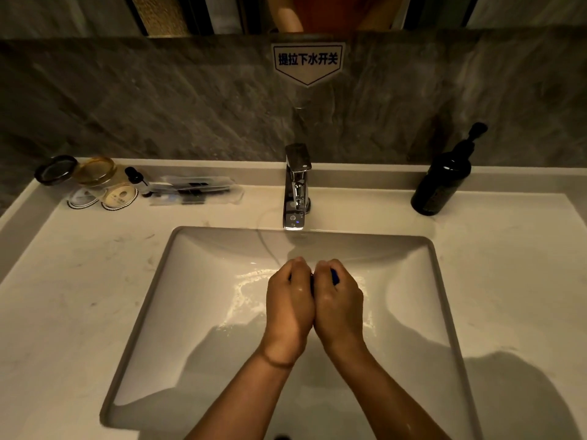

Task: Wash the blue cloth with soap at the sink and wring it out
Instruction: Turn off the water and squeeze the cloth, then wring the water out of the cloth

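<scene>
Blue cloth [334, 276]; white sink [203, 312]; black soap bottle [441, 182].

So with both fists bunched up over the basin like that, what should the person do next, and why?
Probably twist the fists in opposite directions. The left hand and right hand are pressed together around the blue cloth, which barely shows. No stream is visible from the faucet, so this looks like wringing.

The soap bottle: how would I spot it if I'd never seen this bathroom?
Start at the chrome faucet behind the white sink. Move right along the counter to its back corner by the stone wall. The soap bottle stands there alone: tall, dark and glossy with a black pump top, unlike the small jars far left.
</scene>
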